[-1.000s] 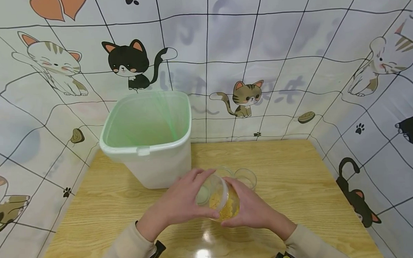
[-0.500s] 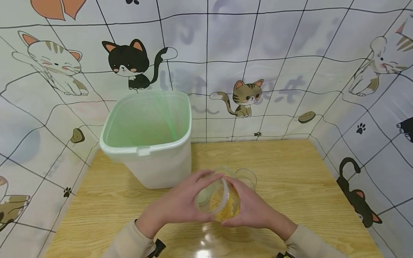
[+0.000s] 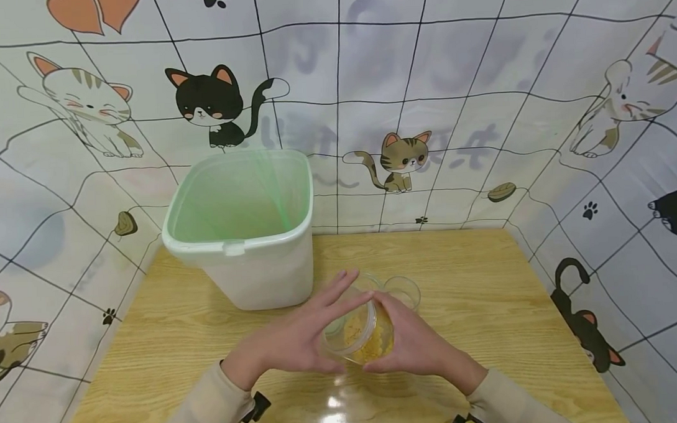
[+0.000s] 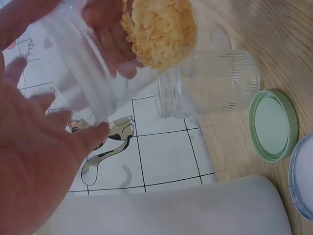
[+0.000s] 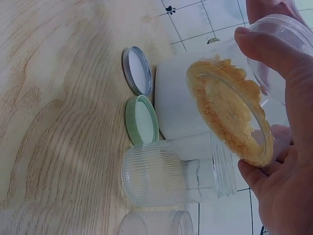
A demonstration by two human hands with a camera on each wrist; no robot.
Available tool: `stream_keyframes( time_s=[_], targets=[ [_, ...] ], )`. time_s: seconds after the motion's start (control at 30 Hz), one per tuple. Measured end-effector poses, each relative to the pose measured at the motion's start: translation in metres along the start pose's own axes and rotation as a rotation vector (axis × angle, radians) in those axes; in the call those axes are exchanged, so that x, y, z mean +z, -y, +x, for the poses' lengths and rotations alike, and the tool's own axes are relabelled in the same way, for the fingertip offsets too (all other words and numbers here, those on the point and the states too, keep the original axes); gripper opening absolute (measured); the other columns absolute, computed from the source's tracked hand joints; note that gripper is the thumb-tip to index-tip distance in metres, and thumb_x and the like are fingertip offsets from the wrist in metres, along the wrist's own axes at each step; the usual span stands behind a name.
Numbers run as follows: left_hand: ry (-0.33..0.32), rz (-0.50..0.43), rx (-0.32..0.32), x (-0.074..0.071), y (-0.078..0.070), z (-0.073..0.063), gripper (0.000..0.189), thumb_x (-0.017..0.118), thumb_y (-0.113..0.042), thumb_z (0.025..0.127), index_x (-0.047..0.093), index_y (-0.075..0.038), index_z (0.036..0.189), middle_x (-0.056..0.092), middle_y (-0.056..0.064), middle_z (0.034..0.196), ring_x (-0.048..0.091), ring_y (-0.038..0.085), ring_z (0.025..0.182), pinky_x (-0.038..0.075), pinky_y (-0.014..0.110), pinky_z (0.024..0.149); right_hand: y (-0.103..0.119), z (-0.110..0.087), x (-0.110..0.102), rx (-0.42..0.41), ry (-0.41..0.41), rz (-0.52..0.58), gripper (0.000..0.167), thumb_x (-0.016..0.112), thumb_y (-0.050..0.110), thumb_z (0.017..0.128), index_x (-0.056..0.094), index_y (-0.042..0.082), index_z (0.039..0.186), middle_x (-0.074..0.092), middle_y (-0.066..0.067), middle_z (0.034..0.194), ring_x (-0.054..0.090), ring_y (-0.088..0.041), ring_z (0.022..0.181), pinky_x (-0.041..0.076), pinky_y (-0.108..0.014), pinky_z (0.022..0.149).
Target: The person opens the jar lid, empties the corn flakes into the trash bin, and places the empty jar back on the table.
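My right hand (image 3: 412, 336) grips a clear jar (image 5: 269, 105) from its right side, thumb and fingers around the wall. Yellow flakes (image 4: 161, 34) lie against the jar's base. The jar is tilted, its top facing left toward my left hand (image 3: 300, 334). That hand has its fingers spread and mostly straight around a clear, whitish collar (image 4: 90, 73) at the jar's top. In the left wrist view its thumb tip is right at the collar's edge. Behind the held jar stand a ribbed glass jar (image 5: 166, 171) and a second clear jar (image 3: 404, 290).
A white bin (image 3: 273, 276) with a green liner stands at the back left of the wooden table (image 3: 458, 276). A green lid (image 4: 274, 127) and a silver-rimmed lid (image 5: 137, 71) lie near its base. A cat-patterned sheet (image 3: 451, 58) surrounds the table.
My left hand's fingers have straightened and spread, its thumb drawing back from the jar's top toward the left. The right hand and the jar stay nearly in place.
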State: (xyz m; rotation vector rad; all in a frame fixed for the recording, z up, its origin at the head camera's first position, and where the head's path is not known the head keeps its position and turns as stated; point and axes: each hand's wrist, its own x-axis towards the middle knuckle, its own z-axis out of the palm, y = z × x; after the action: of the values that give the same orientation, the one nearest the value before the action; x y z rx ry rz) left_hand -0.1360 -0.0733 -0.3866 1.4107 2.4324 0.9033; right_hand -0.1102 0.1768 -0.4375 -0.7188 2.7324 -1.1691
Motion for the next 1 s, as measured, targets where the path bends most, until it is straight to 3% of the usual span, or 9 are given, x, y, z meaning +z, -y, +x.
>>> stream_keyframes(
  time_s=[0.07,0.13,0.3,0.43,0.6,0.73,1.0],
  targets=[
    [0.018,-0.011,0.025,-0.0017,0.0008,-0.0004,0.102,0.082,-0.02,0.072,0.024,-0.034,0.155,0.001,-0.003,0.166,0.007,0.024,0.154,0.031,0.055,0.116,-0.0003,-0.0008,0.0006,0.008,0.007,-0.011,0.116,0.082,0.065,0.061,0.03,0.013,0.15,0.048,-0.002,0.143,0.05,-0.019,0.127,0.047,-0.049,0.103],
    [0.006,0.012,0.028,-0.0027,0.0009,0.0002,0.096,0.08,-0.019,0.073,0.03,-0.034,0.153,0.013,-0.002,0.164,0.019,0.022,0.151,0.035,0.051,0.115,-0.0007,-0.0015,0.0012,0.014,0.01,-0.018,0.115,0.081,0.066,0.061,0.031,0.013,0.15,0.046,-0.001,0.145,0.049,-0.02,0.13,0.045,-0.05,0.105],
    [-0.07,0.107,-0.086,-0.0029,-0.0014,0.0015,0.089,0.08,-0.047,0.073,0.033,-0.043,0.149,0.033,-0.002,0.154,0.038,0.018,0.138,0.046,0.046,0.105,-0.0003,-0.0013,0.0026,-0.004,0.002,-0.002,0.113,0.083,0.064,0.061,0.03,0.02,0.15,0.049,0.003,0.14,0.051,-0.013,0.122,0.049,-0.046,0.1],
    [-0.128,0.169,-0.15,-0.0014,-0.0026,0.0022,0.087,0.076,-0.058,0.072,0.035,-0.045,0.147,0.042,-0.005,0.143,0.045,0.013,0.126,0.051,0.041,0.096,0.0008,-0.0005,0.003,-0.009,-0.004,0.003,0.112,0.082,0.065,0.061,0.029,0.021,0.15,0.05,0.004,0.138,0.052,-0.01,0.119,0.05,-0.044,0.098],
    [-0.199,0.227,-0.175,-0.0002,-0.0024,0.0028,0.086,0.075,-0.062,0.07,0.037,-0.046,0.145,0.046,-0.006,0.136,0.048,0.008,0.117,0.053,0.032,0.086,0.0012,-0.0006,0.003,0.009,0.004,0.014,0.111,0.082,0.064,0.062,0.029,0.021,0.15,0.05,0.004,0.137,0.053,-0.011,0.117,0.051,-0.043,0.095],
    [-0.233,0.245,-0.157,-0.0002,-0.0014,0.0029,0.085,0.074,-0.064,0.07,0.037,-0.046,0.145,0.047,-0.006,0.134,0.049,0.008,0.117,0.053,0.033,0.087,0.0009,-0.0014,0.0026,0.019,0.005,0.008,0.112,0.082,0.064,0.062,0.029,0.02,0.15,0.048,0.008,0.137,0.053,-0.011,0.118,0.051,-0.044,0.096],
    [-0.237,0.19,-0.147,-0.0027,-0.0013,0.0004,0.084,0.074,-0.06,0.072,0.036,-0.047,0.146,0.046,-0.011,0.135,0.047,0.007,0.12,0.052,0.034,0.091,-0.0003,-0.0016,0.0022,0.009,0.0,0.023,0.11,0.082,0.063,0.062,0.029,0.024,0.149,0.048,0.011,0.134,0.053,-0.008,0.115,0.052,-0.041,0.094]
  ],
)
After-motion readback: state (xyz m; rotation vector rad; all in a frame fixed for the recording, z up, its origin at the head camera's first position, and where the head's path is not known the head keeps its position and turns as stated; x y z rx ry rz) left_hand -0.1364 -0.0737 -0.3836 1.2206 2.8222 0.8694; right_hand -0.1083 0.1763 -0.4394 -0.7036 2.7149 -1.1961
